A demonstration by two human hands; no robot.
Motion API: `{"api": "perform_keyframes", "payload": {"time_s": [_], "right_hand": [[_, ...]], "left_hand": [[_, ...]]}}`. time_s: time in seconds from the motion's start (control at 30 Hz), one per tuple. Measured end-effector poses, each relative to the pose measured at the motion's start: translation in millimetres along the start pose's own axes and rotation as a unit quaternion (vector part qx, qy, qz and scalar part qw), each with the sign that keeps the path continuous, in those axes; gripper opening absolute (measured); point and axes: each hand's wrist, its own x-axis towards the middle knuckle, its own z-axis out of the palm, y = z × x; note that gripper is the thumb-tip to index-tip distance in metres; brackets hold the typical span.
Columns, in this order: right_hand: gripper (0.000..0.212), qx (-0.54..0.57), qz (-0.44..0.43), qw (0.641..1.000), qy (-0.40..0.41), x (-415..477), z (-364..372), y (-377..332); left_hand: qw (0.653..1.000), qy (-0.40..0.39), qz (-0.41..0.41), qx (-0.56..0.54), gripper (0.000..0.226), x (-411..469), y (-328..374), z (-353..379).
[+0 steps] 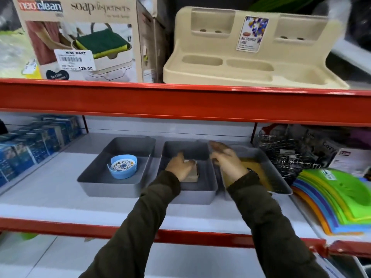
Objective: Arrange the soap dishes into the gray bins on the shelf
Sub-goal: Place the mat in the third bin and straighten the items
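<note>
Three gray bins stand side by side on the white shelf. The left bin holds a round light-blue soap dish with a patterned label. Inside the middle bin, my left hand grips a beige soap dish that rests on the bin floor. My right hand hovers with fingers apart over the wall between the middle bin and the right bin. The right bin holds something flat and yellow-brown, partly hidden by my right arm.
Blue boxes fill the shelf's left end. Wire racks and a stack of colourful plastic pieces crowd the right. Above the red shelf beam stand a soap dispenser box and a beige multipurpose stand.
</note>
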Motion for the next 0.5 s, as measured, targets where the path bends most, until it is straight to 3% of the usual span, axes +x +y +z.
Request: {"api": "perform_keyframes", "payload": {"time_s": [0.1,0.2,0.23,0.3,0.37,0.43,0.5], "right_hand": [[0.048,-0.199,-0.032,0.979,-0.033,-7,-65,2],[0.066,-0.337,0.082,0.93,-0.119,-4,-111,14],[0.064,-0.332,0.13,0.924,-0.141,-3,-120,20],[0.061,-0.389,0.129,0.896,-0.171,5,-131,32],[0.066,-0.429,0.126,0.874,-0.192,11,-138,40],[0.069,-0.414,0.128,0.877,-0.209,19,-142,51],[0.076,-0.453,0.089,0.859,-0.222,21,-143,56]], "left_hand": [[0.981,-0.025,0.107,0.163,0.058,1,27,26],[0.924,-0.107,0.174,0.322,0.061,5,56,62],[0.914,-0.14,0.179,0.337,0.061,7,64,76],[0.902,-0.192,0.169,0.348,0.06,11,74,97],[0.893,-0.197,0.124,0.385,0.053,19,78,113],[0.896,-0.193,0.074,0.393,0.045,25,77,121],[0.881,-0.19,0.11,0.419,0.044,27,74,126]]}}
